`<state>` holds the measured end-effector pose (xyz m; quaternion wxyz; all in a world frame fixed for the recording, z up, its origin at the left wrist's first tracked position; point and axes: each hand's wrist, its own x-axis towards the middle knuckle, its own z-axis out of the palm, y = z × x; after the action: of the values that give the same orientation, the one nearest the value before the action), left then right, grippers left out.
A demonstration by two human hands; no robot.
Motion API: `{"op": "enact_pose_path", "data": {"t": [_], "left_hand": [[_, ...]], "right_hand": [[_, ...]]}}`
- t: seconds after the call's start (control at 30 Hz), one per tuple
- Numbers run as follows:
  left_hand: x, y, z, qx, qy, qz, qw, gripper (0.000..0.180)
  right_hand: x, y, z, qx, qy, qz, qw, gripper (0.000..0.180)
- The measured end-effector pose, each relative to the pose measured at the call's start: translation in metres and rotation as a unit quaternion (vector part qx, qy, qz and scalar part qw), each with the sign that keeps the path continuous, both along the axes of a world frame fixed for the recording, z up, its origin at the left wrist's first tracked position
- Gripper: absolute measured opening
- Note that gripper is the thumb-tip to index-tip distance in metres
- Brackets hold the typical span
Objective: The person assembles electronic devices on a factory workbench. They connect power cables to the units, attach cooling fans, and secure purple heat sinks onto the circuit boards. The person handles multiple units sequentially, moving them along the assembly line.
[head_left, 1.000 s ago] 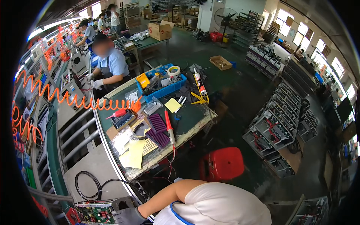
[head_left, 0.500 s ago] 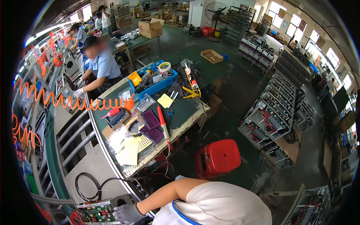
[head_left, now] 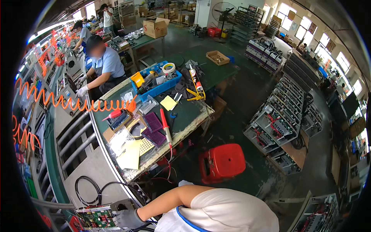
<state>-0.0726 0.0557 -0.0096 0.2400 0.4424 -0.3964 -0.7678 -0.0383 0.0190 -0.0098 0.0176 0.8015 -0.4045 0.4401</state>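
My right hand [head_left: 129, 219], in a grey glove with pale fingertips, reaches left across the bottom of the head view. Its fingers are stretched out and touch the right edge of a green circuit board [head_left: 96, 218] crowded with small parts. The board sits in a metal housing on the conveyor line, cut by the lower rim. Beside my hand lies a dark box-shaped part [head_left: 123, 205]. A black cable [head_left: 101, 193] loops over the pale plate beyond the board. My left hand is not in view.
A worktable [head_left: 193, 118] ahead carries a blue bin [head_left: 162, 86], a red soldering iron [head_left: 165, 125], purple slotted parts [head_left: 154, 129] and a caulking gun [head_left: 197, 87]. A red stool [head_left: 228, 160] stands to its right. An orange coiled hose [head_left: 73, 104] hangs at left. A co-worker [head_left: 102, 63] sits beyond.
The whole view has shifted slightly, with the table and stool a little further left. My right hand stays at the board's edge. The co-worker's head has moved slightly.
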Motion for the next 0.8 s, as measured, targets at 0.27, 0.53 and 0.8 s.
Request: {"op": "enact_pose_path", "data": {"t": [0.27, 0.53, 0.8], "left_hand": [[0.003, 0.001, -0.002, 0.026, 0.005, 0.012, 1.0, 0.038], [0.006, 0.001, -0.006, 0.042, 0.007, 0.015, 0.999, 0.036], [0.014, 0.001, -0.008, 0.053, 0.016, 0.019, 0.998, 0.036]], "right_hand": [[0.004, -0.001, -0.003, 0.045, -0.001, 0.014, 0.999, 0.021], [0.001, 0.026, -0.002, 0.205, -0.141, 0.117, 0.962, 0.014], [0.008, 0.04, -0.049, 0.241, 0.026, 0.135, 0.961, 0.019]]}}
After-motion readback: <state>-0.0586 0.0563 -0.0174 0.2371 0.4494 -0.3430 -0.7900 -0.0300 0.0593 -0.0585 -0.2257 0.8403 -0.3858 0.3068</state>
